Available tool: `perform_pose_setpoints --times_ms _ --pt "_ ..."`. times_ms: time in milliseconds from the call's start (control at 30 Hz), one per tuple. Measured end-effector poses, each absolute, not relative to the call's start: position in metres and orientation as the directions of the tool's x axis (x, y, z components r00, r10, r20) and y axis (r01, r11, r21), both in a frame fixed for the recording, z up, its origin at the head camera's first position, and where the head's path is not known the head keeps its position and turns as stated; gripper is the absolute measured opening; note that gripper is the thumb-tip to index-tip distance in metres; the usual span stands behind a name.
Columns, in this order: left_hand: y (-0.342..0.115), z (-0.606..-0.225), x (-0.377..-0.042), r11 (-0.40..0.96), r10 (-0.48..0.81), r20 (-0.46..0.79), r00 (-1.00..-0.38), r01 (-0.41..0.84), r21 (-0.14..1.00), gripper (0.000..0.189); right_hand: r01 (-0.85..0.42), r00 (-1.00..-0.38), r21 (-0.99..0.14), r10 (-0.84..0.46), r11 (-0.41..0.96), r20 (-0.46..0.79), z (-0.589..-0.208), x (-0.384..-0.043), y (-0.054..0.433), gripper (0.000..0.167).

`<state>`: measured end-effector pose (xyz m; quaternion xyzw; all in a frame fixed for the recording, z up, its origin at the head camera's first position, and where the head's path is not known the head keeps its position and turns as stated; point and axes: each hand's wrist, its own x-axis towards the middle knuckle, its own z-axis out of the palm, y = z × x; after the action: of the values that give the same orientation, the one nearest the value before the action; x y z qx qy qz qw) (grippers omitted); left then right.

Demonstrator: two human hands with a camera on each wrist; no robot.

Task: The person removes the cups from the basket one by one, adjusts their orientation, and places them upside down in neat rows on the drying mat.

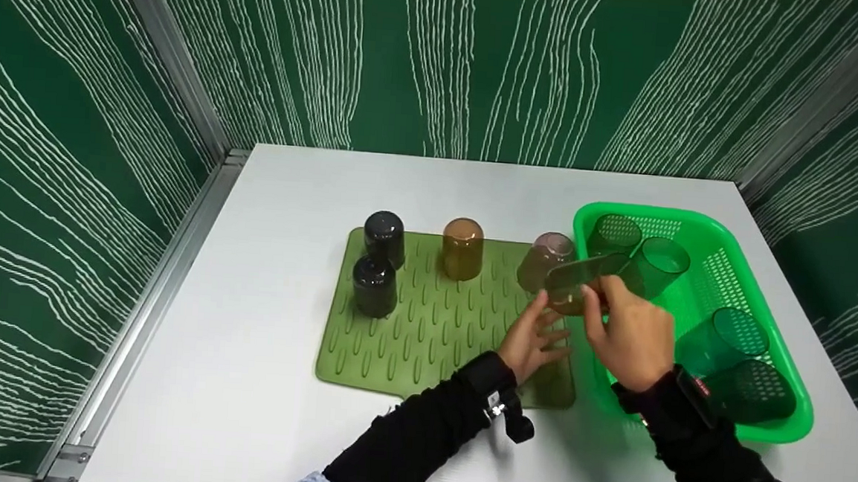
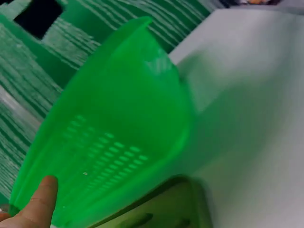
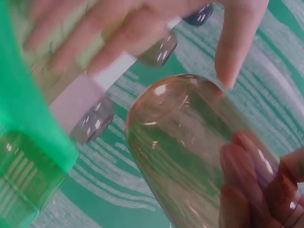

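My right hand (image 1: 632, 332) pinches a see-through, pale amber cup (image 3: 180, 128) near its rim, thumb on one side and fingers on the other. In the head view the cup lies tilted on its side in the air, over the mat's right edge beside the basket. My left hand (image 1: 531, 344) is at the cup's base end with fingers spread, its thumb side close to the glass. Just behind the held cup, a pale pink cup (image 1: 545, 259) stands upside down on the green ridged mat (image 1: 430, 345). In the left wrist view only one finger (image 2: 42, 202) shows, before the basket.
A bright green basket (image 1: 798, 413) at the right holds several tinted cups, including a green one (image 1: 662, 264) and a teal one (image 1: 740, 334). Upside down on the mat stand an amber cup (image 1: 463, 249) and two dark grey cups (image 1: 375, 286). White tabletop (image 1: 245, 319) surrounds the mat.
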<state>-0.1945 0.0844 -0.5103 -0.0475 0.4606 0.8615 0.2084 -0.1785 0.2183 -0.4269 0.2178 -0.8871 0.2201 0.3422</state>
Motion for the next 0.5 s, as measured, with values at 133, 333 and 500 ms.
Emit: perform_pose_setpoints --times_ms 133,333,500 --pt "0.071 -0.512 -0.197 -0.516 0.283 -0.229 -0.931 -0.349 0.782 0.053 -0.580 -0.652 -0.244 -0.264 0.777 0.710 -0.433 -0.173 0.210 0.017" --pt "0.057 -0.516 -0.197 -0.611 0.283 -0.155 -0.947 -0.302 0.732 0.037 -0.608 -0.654 -0.279 -0.270 0.743 0.707 -0.453 -0.166 0.196 0.029" --pt "0.049 -0.517 -0.198 -0.638 0.276 -0.085 -0.958 -0.248 0.729 0.042 -0.613 -0.637 -0.287 -0.244 0.736 0.732 -0.472 -0.164 0.184 0.060"
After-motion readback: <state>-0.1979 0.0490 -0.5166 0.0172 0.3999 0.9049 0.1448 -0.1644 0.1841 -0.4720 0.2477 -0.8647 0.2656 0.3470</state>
